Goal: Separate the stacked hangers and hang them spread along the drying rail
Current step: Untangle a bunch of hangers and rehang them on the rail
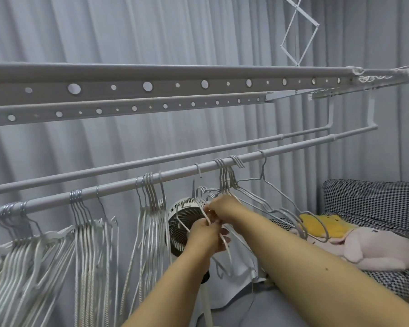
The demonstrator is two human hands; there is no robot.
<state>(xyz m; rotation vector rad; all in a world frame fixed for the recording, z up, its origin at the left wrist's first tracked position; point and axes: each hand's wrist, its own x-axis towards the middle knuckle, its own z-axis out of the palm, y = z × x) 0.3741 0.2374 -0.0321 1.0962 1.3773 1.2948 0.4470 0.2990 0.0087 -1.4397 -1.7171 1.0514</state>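
Note:
A grey drying rail [293, 146] runs from lower left to upper right. Several bunches of grey wire hangers hang along it: one at far left [14, 232], another [85, 223], a third [149, 204]. A stacked cluster [227, 178] hooks on the rail right of centre, and a single hanger [267, 182] hangs further right. Both hands meet below that cluster. My left hand [204, 234] grips a white hanger [224, 241] by its shoulder wire. My right hand [219, 208] pinches the same tangle of hanger wires just above.
A second thinner rail [151, 161] runs behind the first, and perforated bars [149, 86] sit overhead. A white fan [182, 215] stands behind the hands. On the right is a bed with a checked pillow [373, 199], a yellow cushion [321, 224] and a pink plush toy [376, 246]. Grey curtains hang behind.

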